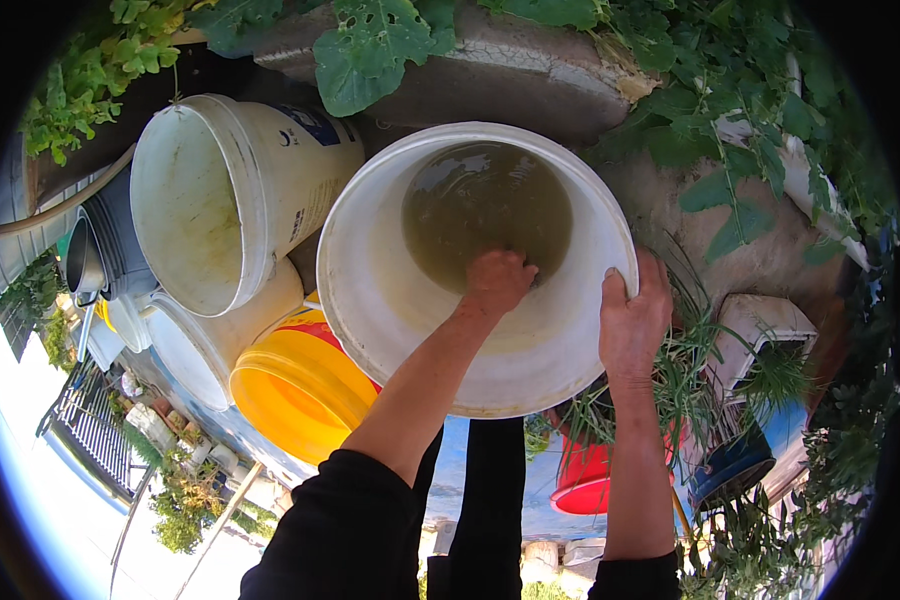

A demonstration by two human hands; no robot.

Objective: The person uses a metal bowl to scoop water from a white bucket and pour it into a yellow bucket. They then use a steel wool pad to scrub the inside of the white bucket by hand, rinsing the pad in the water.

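Note:
A large white plastic bucket (390, 315) stands before me, its mouth facing the camera. Murky, brownish-green water (480, 202) fills its lower part, with ripples and reflections on the surface. My left hand (499, 279) reaches inside, down at the water's near edge. Its fingers are curled and their tips partly hidden, so I cannot tell whether they hold anything. On the right side my right hand (636, 311) grips the bucket's rim, thumb over the inner side and fingers outside.
Left lie a stained white bucket (187, 202), a yellow bucket (307, 382) and grey buckets (97, 255). A red bucket (581, 476) and grassy plants (682, 352) sit right. Broad leaves (375, 49) overhang a concrete ledge (510, 67) at the top.

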